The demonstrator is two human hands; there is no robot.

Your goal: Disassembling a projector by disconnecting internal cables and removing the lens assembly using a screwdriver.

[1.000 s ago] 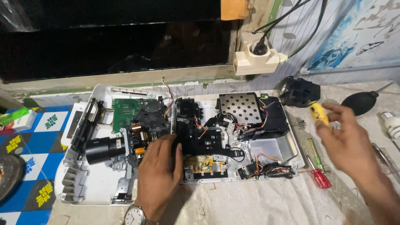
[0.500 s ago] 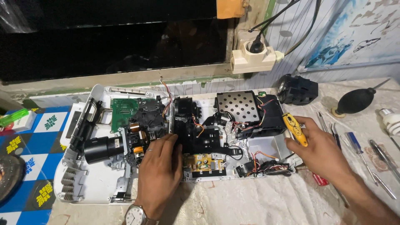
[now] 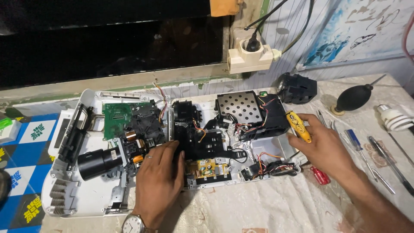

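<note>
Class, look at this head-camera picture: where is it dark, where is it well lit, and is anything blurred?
Head view: the window at top is nearly black; the opened projector and the cloth-covered table are evenly lit. The left hand and the right hand with the yellow screwdriver look sharp.

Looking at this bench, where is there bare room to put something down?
The cloth in front of the opened device, between the left hand and right hand, lies bare. Right of that hand it is crowded: screwdrivers, a bulb, a black blower.
</note>
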